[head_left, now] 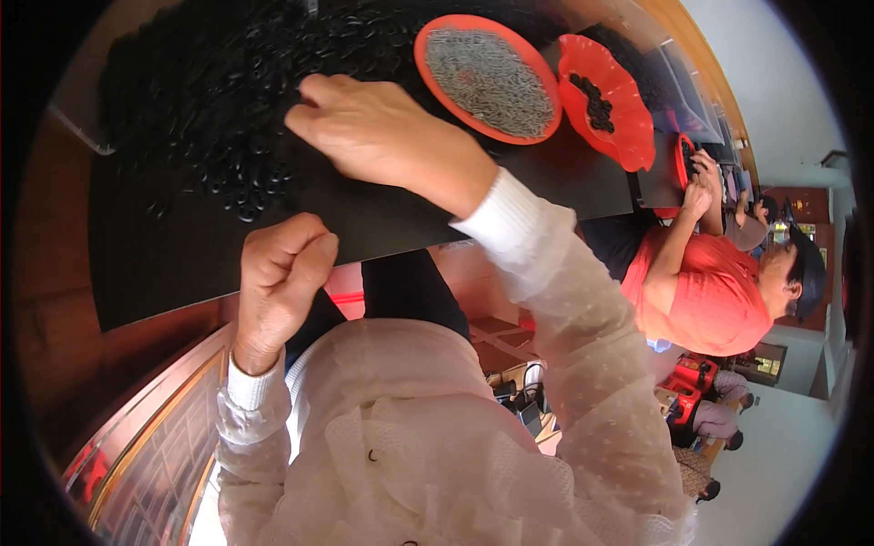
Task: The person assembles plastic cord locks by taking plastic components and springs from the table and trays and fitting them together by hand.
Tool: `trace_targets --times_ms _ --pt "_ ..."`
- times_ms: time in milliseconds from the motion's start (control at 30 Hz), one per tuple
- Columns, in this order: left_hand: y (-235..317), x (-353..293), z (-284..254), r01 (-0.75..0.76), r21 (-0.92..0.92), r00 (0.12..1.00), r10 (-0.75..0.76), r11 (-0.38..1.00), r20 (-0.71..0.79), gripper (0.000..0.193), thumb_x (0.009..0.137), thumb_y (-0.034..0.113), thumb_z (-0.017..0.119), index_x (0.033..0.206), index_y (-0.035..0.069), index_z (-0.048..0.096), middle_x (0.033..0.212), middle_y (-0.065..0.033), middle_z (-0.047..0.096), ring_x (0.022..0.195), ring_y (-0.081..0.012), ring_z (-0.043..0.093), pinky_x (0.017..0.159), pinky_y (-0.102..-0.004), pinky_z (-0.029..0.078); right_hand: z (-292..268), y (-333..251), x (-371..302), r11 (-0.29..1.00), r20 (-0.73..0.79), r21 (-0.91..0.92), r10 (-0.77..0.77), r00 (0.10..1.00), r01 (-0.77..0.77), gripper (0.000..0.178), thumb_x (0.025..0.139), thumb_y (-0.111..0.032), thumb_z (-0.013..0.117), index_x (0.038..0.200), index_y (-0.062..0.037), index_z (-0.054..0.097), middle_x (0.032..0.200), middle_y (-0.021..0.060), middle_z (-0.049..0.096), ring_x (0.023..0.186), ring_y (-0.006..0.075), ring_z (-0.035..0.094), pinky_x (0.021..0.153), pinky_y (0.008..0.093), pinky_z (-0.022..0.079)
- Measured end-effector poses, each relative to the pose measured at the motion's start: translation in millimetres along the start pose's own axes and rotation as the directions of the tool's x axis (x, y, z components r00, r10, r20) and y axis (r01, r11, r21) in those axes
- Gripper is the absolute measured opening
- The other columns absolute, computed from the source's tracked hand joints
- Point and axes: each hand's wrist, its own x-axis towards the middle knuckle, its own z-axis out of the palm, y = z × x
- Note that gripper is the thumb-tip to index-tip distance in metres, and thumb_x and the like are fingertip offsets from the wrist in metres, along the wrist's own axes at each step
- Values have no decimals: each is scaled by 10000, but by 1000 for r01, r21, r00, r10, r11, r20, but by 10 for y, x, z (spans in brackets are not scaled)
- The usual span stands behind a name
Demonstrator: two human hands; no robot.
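Observation:
A wide heap of small black ring-like parts (pixel 246 100) covers the far left of the dark tabletop (pixel 218 264). My right hand (pixel 382 132) reaches over the heap's right side, its fingers curled down and pressed together. Its fingertips are hidden, so what they pinch does not show. Nearer to me, at the table's front edge, my left hand (pixel 284 282) is closed in a fist with the thumb against the bent fingers. Whatever lies inside the fist is hidden. A few loose black parts (pixel 157 209) lie left of the heap.
Right of my right hand stands an orange-red plate (pixel 535 135) full of small grey metal pins (pixel 487 82). Beside it is a red wavy-rimmed dish (pixel 628 136) holding black pieces (pixel 596 105). A co-worker in a red shirt (pixel 706 291) sits farther right, hands over another red dish.

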Motion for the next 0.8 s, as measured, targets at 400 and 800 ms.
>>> trace_targets --times_ms 400,800 --pt "-66 -27 6 -203 175 978 207 964 -5 172 726 -46 574 618 18 455 557 -112 431 451 -278 437 428 -349 352 -197 89 -350 957 137 63 271 953 -282 250 853 -85 616 1097 -78 563 1012 85 552 797 322 597 644 413 489" --pt "-30 13 34 -209 215 978 205 954 43 157 732 -68 573 626 -2 478 548 -101 412 451 -240 439 438 -344 330 25 -51 27 988 51 131 71 996 -77 184 729 -35 587 903 12 550 908 154 549 793 323 608 585 410 526"
